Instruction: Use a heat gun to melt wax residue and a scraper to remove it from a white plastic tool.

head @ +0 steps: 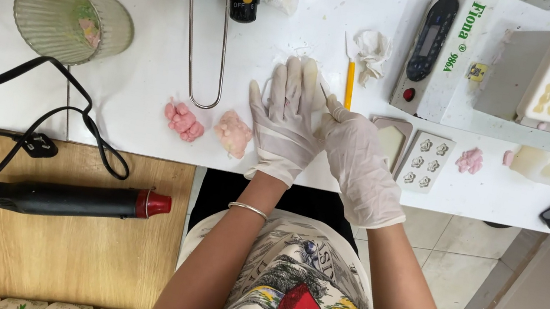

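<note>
White surface point(152, 80) beside a wooden bench, seen from above: a person in thin gloves works a small pale piece of wax point(317, 96), which lies on the surface under the fingertips. The left hand point(286, 122) lies flat with fingers spread, pinning the piece down; the right hand point(358, 154) is closed around a slim tool whose tip meets the piece just beside the left fingers. Two moulded lumps, pink point(183, 120) and peach point(234, 132), sit near the left wrist, close to the front edge. A flower mould point(425, 160) lies just right of the hands, a yellow-handled blade point(349, 77) behind them. A heat gun point(75, 198) rests on the bench, its cord point(31, 126) looping up onto the surface. The tool works close to the steadying fingers, so a slip could nick the glove or gouge the piece. A moving forearm could nudge the lumps off the edge, and a snagged cord could drag the glass point(72, 23).
</note>
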